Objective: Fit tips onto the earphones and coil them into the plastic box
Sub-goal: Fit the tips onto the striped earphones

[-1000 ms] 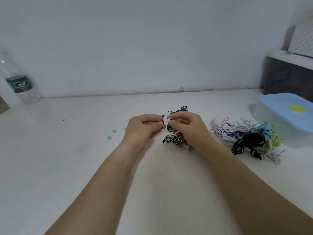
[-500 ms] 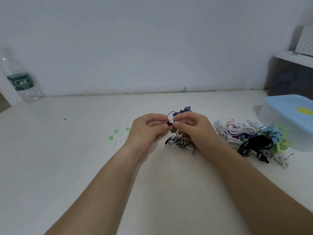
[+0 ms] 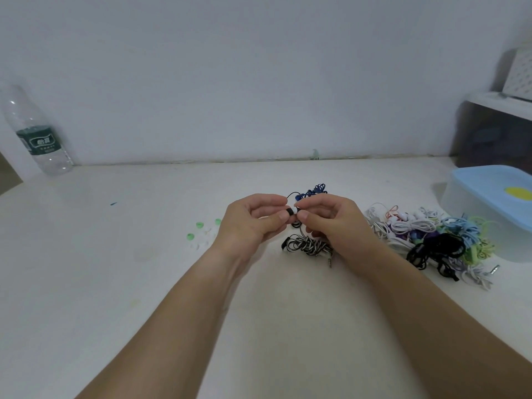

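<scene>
— Why are the two hands so close together?

— They are joining two tiny things. The left hand (image 3: 253, 223) pinches a small black earbud (image 3: 289, 211) with thumb and finger. The right hand (image 3: 334, 223) pinches a soft white rubber tip (image 3: 296, 210) and holds it against the earbud. The two parts touch, just above the middle of the white table (image 3: 144, 283).

— Why is the stripy cord lying down there?

— I think the black-and-white striped cord (image 3: 308, 246) belongs to that earbud. It rests in a bunch on the table below the hands, so nothing pulls.

— And the little green and clear loose tips (image 3: 201, 234)?

— They lie just beside the left hand, easy to reach.

— Where do the earphones go?

— Into the clear plastic box with the light blue lid (image 3: 489, 191) at the table's right edge. Its lid is on. The heap of mixed-colour earphones (image 3: 431, 237) lies right beside it, ready for a turn.
</scene>
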